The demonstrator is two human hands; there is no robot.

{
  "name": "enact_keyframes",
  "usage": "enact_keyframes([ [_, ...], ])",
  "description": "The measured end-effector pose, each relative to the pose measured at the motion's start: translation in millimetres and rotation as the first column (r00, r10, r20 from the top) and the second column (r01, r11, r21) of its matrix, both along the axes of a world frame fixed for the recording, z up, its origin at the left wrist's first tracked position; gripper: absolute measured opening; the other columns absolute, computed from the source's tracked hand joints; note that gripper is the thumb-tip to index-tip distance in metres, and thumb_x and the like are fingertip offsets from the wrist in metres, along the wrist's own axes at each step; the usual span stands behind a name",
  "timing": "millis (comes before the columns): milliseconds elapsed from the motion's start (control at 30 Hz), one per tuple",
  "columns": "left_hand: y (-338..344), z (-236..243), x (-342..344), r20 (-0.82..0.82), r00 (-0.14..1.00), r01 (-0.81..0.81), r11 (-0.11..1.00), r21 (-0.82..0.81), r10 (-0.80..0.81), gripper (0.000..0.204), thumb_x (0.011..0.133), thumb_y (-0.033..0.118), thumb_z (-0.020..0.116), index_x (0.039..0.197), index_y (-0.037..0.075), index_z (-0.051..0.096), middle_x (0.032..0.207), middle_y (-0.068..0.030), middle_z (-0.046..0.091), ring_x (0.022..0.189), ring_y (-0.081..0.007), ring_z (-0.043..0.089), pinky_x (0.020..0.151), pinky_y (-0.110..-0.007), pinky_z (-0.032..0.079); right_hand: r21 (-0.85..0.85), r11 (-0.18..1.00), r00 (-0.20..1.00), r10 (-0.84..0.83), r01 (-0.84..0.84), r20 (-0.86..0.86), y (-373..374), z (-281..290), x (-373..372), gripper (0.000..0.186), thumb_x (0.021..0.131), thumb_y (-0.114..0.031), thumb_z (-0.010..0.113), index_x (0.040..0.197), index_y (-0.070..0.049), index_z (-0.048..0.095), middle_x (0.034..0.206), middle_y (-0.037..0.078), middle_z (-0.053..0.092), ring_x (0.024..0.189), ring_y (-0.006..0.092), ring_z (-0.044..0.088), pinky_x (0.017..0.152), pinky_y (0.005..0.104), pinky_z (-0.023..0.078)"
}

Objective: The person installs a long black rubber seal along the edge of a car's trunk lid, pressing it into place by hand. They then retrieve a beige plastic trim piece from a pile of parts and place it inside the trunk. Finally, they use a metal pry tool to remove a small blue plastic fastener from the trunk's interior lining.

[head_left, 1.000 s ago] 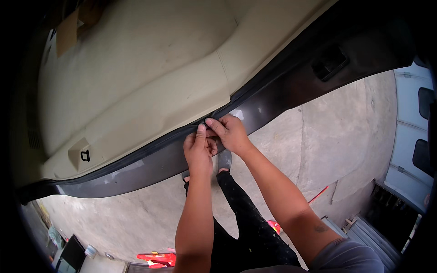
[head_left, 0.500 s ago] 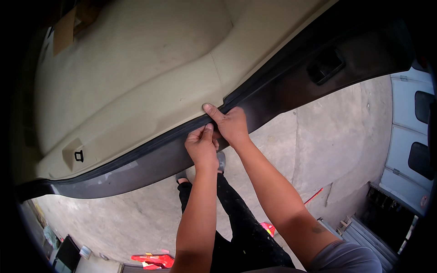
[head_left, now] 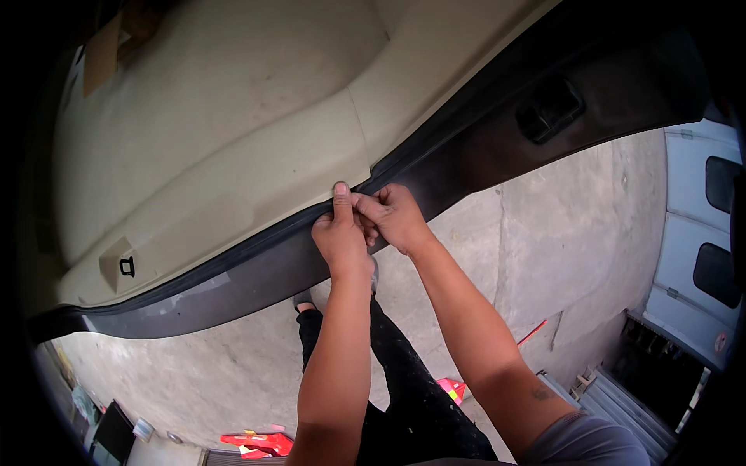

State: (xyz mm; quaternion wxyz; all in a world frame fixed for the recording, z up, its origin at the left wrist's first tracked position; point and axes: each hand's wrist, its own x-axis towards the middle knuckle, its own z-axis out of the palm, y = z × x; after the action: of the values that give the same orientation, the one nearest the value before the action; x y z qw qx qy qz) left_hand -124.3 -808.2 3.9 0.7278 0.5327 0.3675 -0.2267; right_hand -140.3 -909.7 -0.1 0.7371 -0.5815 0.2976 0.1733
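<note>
Concrete floor (head_left: 567, 233) spreads below — red object (head_left: 260, 445) lower left, brown cardboard (head_left: 102, 56) upper left.

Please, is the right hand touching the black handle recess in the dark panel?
Apart. The head view shows a stretch of the dark panel lying between the right hand and the black handle recess.

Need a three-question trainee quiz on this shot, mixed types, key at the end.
1. True or false: the left hand and right hand are both at the black seal.
2. The large panel above the black seal in the picture is: a) red, b) beige, c) blue.
3. Fill in: the dark recess lies to the ____ of both hands.

Key: 1. True. 2. b. 3. Right.
</note>
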Motion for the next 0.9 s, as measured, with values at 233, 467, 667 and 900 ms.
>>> enact_keyframes([
  [233,-3,-11,-15,0.135,0.99,-0.037,0.998,-0.041,0.043,0.038,0.101,0.022,0.067,0.071,0.002,0.058,0.061,-0.0056,0.059,0.044,-0.0116,0.05,0.04,-0.027,0.036,0.076,0.989,0.992,-0.126,0.125,0.012,-7,-6,-5,0.049,0.094,-0.036,0.076,0.068,0.0,0.057,0.059,0.006,0.059,0.049,0.0139,0.056,0.046,0.0319,0.045],
  [467,3,-28,-37,0.082,0.997,-0.01,1.0,0.002,0.01,0.024,0.103,0.018,0.063,0.085,0.002,0.064,0.063,-0.0054,0.063,0.046,-0.0117,0.053,0.043,-0.024,0.036,-0.391,0.918,0.995,-0.033,0.068,0.096,-4,-16,-12,0.052,0.097,-0.04,0.071,0.071,0.004,0.058,0.064,0.008,0.06,0.053,0.0148,0.057,0.051,0.0324,0.047],
  [667,28,-4,-54,0.214,0.94,0.195,0.933,0.302,-0.266,0.016,0.101,0.015,0.066,0.095,0.001,0.065,0.073,-0.0058,0.067,0.057,-0.0106,0.059,0.054,-0.023,0.045,-0.447,0.887,0.98,-0.032,0.119,0.196,3,-27,-19,0.048,0.104,-0.036,0.057,0.078,0.004,0.058,0.066,0.008,0.058,0.058,0.0153,0.058,0.054,0.0323,0.05],
  [900,115,63,88,0.237,0.183,-0.217,0.196,0.956,-0.954,0.071,0.082,0.036,0.082,0.137,0.0,0.055,0.128,-0.0188,0.06,0.118,-0.036,0.057,0.101,-0.047,0.046,-0.55,0.829,0.976,0.023,0.101,0.215,15,-16,-36,0.041,0.104,-0.028,0.054,0.08,0.005,0.059,0.063,0.018,0.056,0.056,0.0321,0.057,0.057,0.0387,0.046],
])
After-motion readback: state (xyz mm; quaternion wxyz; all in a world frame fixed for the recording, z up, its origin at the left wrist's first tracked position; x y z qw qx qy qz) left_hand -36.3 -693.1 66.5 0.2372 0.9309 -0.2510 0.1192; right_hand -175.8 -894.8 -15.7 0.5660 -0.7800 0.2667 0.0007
